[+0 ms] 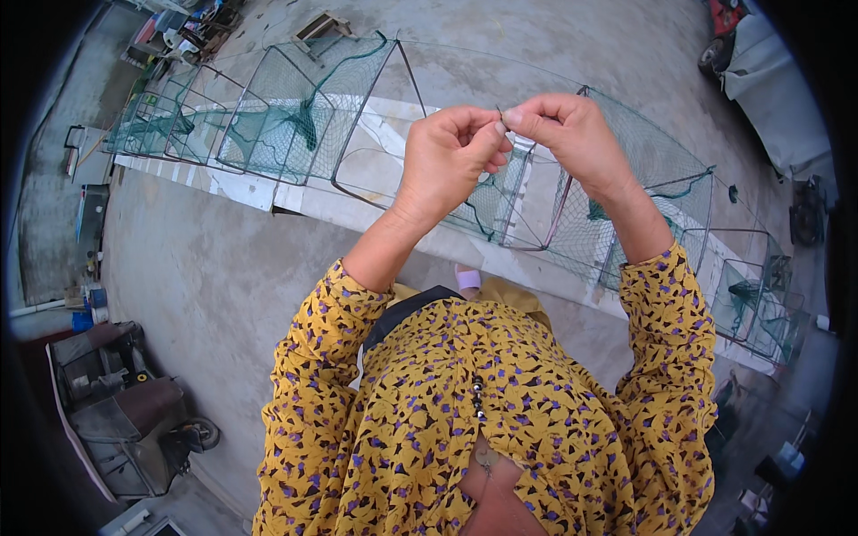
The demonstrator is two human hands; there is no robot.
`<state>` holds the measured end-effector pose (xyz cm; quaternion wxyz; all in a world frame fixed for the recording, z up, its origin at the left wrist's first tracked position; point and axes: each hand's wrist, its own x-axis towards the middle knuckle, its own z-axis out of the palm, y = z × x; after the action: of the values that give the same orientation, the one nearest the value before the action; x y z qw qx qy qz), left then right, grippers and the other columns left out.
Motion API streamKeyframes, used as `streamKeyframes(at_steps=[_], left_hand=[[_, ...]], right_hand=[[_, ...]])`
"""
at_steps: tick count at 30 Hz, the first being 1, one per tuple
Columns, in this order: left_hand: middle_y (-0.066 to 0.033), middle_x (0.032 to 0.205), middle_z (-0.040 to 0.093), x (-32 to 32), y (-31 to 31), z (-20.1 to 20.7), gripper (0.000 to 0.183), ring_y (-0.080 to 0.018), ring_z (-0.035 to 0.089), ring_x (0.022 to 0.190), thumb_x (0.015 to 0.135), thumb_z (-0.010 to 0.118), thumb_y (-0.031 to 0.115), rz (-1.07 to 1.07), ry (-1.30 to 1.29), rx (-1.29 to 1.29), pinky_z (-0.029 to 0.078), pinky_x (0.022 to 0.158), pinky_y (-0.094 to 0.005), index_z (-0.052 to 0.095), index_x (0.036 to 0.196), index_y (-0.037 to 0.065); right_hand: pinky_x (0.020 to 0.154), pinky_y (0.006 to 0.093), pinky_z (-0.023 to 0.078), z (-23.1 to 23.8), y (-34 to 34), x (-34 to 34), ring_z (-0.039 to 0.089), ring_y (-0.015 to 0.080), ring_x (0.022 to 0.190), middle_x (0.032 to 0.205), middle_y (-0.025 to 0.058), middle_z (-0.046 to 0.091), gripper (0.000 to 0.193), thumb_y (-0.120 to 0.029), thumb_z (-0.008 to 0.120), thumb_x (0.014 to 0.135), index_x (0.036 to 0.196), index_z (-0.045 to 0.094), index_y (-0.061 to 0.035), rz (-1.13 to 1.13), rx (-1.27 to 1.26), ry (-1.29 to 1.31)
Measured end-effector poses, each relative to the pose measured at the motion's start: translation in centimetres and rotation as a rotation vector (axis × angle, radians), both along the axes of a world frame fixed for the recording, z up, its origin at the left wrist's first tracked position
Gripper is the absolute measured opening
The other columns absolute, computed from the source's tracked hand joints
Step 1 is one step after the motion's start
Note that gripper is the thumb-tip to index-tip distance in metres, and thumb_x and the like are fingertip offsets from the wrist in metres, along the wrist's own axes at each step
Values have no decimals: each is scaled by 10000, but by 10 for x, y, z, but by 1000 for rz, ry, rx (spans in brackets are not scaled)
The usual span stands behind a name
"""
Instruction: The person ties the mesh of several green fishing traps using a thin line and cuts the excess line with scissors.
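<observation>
My left hand [450, 159] and my right hand [572, 136] are raised close together at the upper middle, fingertips nearly touching. Both pinch with thumb and forefinger. A tiny dark sliver shows between the tips, too small to name. Below and beyond them stretches a long folding net trap [268, 134] of green mesh over dark rectangular metal frames. It runs from the far left to the lower right, and my hands hide part of its middle. A pale, long low board [349, 210] lies under the trap.
At the left stands a dark three-wheeled vehicle [134, 415] with seats. A small wooden stool [323, 27] is beyond the trap. A grey-covered vehicle [778, 98] is at the far right. My foot in a pink slipper [467, 280] rests on the concrete floor [223, 259].
</observation>
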<state>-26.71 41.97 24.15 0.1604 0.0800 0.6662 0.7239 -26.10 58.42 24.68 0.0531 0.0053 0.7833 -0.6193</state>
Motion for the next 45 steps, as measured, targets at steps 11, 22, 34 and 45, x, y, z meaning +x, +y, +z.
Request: streamKeyframes(at_steps=[11,22,34,45], left_hand=[[-20,681,602,-9,-2,4,116,-46,518,571,818,548,94,-14,113,-106,419,512,-181,602,821,-9],[-32,765,605,-16,9,4,95,-40,440,582,835,527,94,-133,22,-30,361,527,-176,567,814,11],[32,663,514,-16,18,11,83,-33,416,571,821,548,99,-190,-69,-87,332,508,-167,581,823,23],[7,748,596,-52,51,-15,162,-34,402,522,863,527,164,-231,-112,-249,328,475,-165,627,901,42]], right_hand=[[585,192,380,24,16,9,481,31,656,726,-10,592,150,-130,549,813,824,652,-21,267,48,-36],[345,167,163,49,33,17,212,-5,409,517,-104,280,248,-199,478,892,953,551,30,120,-557,-133],[351,170,165,46,42,13,222,-3,416,517,-100,283,214,-184,488,890,924,551,18,-12,-610,-44],[677,237,412,19,132,-34,523,66,850,1003,-20,585,310,-360,493,876,1062,596,-135,-265,104,89]])
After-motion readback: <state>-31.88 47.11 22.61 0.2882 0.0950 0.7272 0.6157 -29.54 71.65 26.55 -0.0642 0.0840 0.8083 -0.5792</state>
